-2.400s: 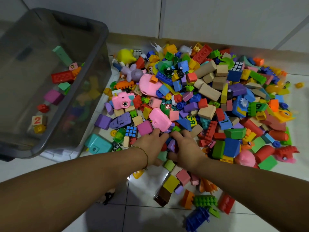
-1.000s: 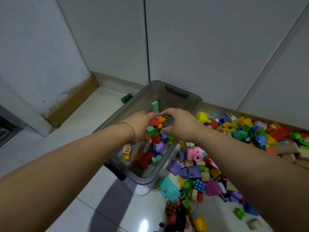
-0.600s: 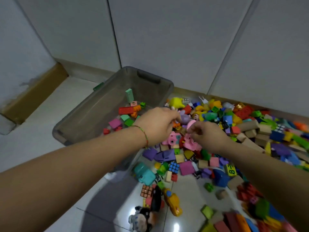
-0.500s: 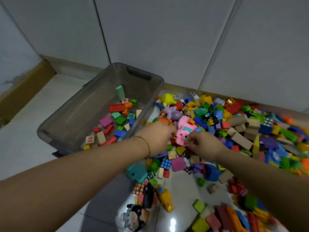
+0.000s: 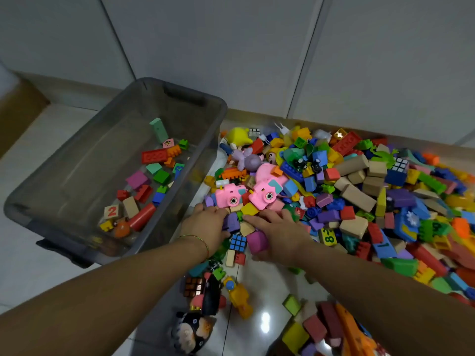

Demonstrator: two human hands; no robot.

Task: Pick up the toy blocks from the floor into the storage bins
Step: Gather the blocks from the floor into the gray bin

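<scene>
If I scoop too much, blocks (image 5: pixel 359 191) may slip out between my hands on the way to the bin (image 5: pixel 223 109) and bounce off over the floor (image 5: pixel 259 283). My left hand (image 5: pixel 208 224) and right hand (image 5: pixel 279 228) lie close together on the pile's edge nearest the bin. The right one is flat, fingers spread, pressing on blocks. The left one's fingers bend down into them; I cannot tell if it grips any.
</scene>
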